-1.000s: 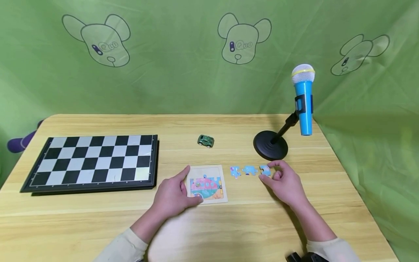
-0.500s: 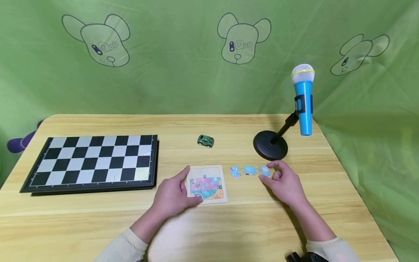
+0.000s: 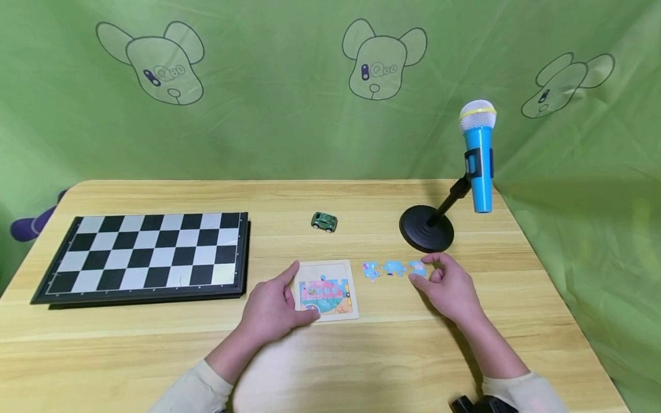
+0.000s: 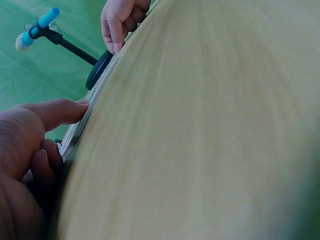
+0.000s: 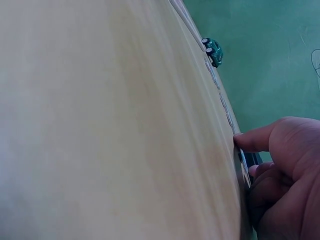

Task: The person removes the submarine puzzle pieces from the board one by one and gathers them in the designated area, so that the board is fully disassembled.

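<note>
A small jigsaw puzzle board point(image 3: 327, 291) with a pale frame and a pink-and-teal picture in its lower part lies on the table. My left hand point(image 3: 273, 307) holds its left side, the index finger at the far left corner and the thumb over the near edge. To the right, blue puzzle pieces lie in a row: a left piece point(image 3: 370, 271), a middle piece point(image 3: 394, 268) and a right piece point(image 3: 417, 268). My right hand point(image 3: 450, 289) pinches the right piece between thumb and index finger, low at the tabletop. In the right wrist view, the thumb point(image 5: 252, 140) touches the table beside the pieces.
A black-and-white chessboard point(image 3: 150, 252) lies at the left. Behind the puzzle stands a small green toy car point(image 3: 324, 222). A blue toy microphone point(image 3: 479, 155) rises on a black stand point(image 3: 426, 229) just beyond my right hand. Green cloth point(image 3: 289, 126) hangs behind the table.
</note>
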A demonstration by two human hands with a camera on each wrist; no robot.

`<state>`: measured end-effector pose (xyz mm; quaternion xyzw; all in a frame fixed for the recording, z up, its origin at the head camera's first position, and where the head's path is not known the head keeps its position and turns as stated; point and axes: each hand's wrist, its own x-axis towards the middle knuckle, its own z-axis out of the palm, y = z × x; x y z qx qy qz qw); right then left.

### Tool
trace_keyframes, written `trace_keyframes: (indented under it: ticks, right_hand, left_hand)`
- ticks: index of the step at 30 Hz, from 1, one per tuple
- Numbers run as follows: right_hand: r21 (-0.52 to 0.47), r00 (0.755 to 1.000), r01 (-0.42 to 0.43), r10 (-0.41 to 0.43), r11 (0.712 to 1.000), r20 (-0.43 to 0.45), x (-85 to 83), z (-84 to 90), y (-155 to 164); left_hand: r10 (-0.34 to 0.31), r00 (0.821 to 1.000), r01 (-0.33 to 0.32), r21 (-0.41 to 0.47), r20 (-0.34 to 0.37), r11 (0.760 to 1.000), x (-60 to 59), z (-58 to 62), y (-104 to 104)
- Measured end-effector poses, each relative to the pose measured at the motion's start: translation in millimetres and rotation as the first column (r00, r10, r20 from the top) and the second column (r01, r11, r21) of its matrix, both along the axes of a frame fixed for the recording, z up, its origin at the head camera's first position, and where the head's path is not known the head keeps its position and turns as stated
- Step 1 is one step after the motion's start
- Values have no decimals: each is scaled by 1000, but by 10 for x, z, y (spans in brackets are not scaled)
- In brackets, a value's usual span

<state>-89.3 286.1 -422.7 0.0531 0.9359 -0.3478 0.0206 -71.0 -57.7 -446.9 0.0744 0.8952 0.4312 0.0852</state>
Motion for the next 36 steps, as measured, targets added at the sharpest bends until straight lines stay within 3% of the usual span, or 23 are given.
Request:
trace_keyframes:
  ticks: [9, 17, 25, 31, 36]
  right_hand:
    - [-44, 997, 20, -23, 999, -70, 36, -33, -108]
    - [-93, 991, -36, 23, 995, -131, 89, -29, -351]
    - [-165, 987, -76, 50, 983, -153, 119, -22, -589]
    - [-223, 985, -116, 83, 968, -153, 116, -12, -764]
    - [-303, 980, -175, 137, 937, -143, 112, 16, -939]
  left_hand:
    - [-9, 1000, 9, -12, 2, 1000, 12, 24, -26]
    - [-21, 999, 22, 10, -49, 1000, 30, 6, -34]
    - [-32, 998, 32, 3, -53, 999, 25, 20, -41]
    - [-33, 998, 34, 8, -51, 999, 18, 21, -40]
    - [-34, 998, 34, 6, -47, 999, 14, 19, -40]
